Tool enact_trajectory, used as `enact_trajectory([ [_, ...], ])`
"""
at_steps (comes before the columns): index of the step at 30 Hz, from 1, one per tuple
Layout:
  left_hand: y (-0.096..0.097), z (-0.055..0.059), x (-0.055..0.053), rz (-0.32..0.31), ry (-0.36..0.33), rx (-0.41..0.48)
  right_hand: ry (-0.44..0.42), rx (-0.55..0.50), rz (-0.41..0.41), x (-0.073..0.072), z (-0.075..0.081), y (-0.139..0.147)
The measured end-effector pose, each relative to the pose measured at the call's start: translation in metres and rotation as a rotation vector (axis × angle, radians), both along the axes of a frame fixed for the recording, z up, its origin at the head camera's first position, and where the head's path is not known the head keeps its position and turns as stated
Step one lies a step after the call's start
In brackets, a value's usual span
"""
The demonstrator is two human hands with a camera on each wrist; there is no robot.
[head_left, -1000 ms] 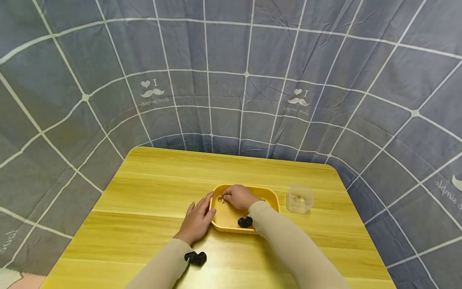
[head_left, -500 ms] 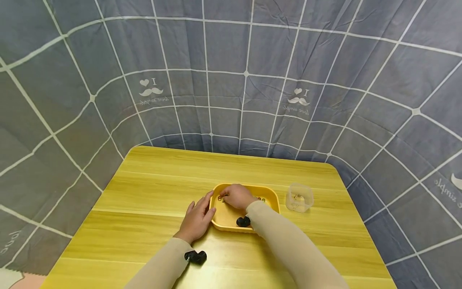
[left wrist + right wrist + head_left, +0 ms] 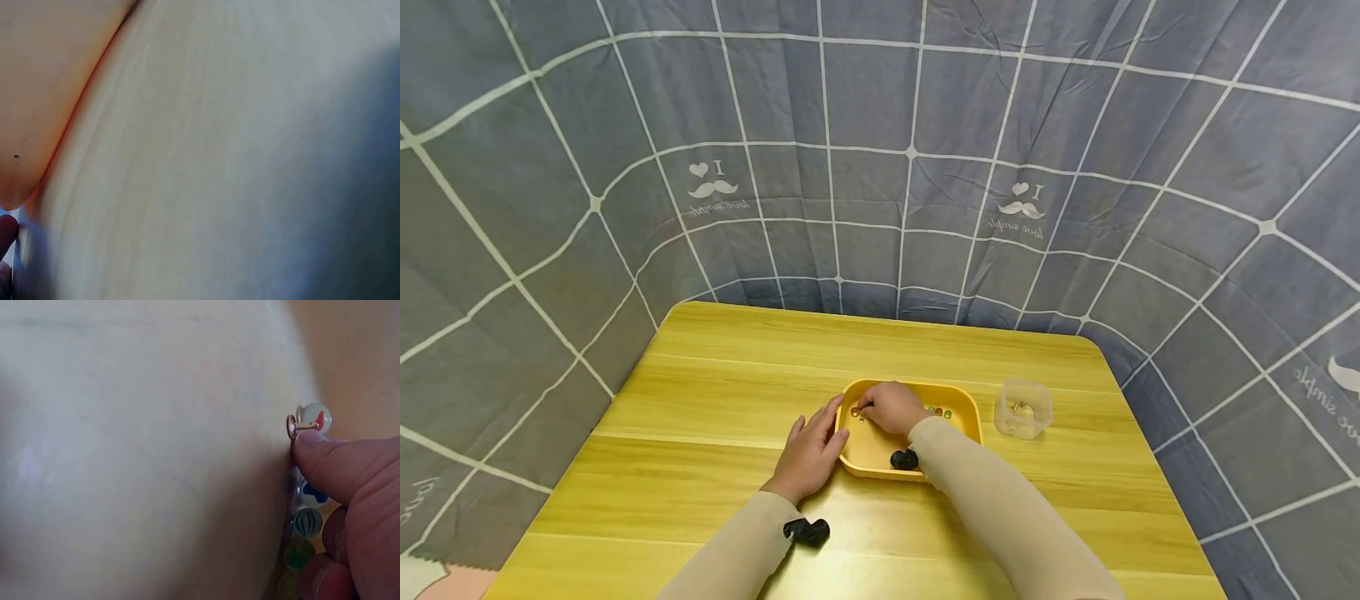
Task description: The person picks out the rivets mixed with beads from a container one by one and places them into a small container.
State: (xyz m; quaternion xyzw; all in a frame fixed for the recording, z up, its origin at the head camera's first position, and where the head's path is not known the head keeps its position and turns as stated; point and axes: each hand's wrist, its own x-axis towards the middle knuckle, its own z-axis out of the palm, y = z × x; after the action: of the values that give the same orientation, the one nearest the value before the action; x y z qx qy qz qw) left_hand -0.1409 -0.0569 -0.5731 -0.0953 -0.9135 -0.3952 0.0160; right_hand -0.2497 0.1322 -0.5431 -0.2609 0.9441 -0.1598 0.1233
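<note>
My right hand (image 3: 895,407) reaches into the yellow tray (image 3: 868,450), its fingertips down near the far left corner. In the right wrist view the thumb (image 3: 331,459) pinches a small copper-coloured push pin (image 3: 300,427) with a round flat head; the opposing fingertip is hidden. Right behind the pin sits a clear marble with a red swirl (image 3: 322,412). More marbles, among them a blue-striped one (image 3: 307,522) and a green one (image 3: 299,554), line up along the tray wall by the curled fingers. My left hand (image 3: 808,454) rests against the tray's left rim, fingers extended.
A clear plastic box (image 3: 1024,410) with several small gold pieces stands right of the tray. Several marbles (image 3: 939,412) lie at the tray's far side, right of the hand. Black wrist cameras sit on both sleeves. A grey checked curtain (image 3: 880,192) hangs behind the wooden table (image 3: 760,358).
The right hand has shifted slightly left inside the tray, and more of the marbles to its right show. The left hand stays at the rim.
</note>
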Motion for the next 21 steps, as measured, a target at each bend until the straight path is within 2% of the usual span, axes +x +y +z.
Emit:
enact_trajectory([
  [6, 0.001, -0.003, 0.000, -0.001, 0.010, -0.002, 0.015, -0.003, -0.009, 0.001, -0.003, 0.000],
  [21, -0.008, 0.003, 0.010, -0.008, -0.008, 0.000, 0.009, -0.007, -0.046, 0.015, 0.005, -0.009],
])
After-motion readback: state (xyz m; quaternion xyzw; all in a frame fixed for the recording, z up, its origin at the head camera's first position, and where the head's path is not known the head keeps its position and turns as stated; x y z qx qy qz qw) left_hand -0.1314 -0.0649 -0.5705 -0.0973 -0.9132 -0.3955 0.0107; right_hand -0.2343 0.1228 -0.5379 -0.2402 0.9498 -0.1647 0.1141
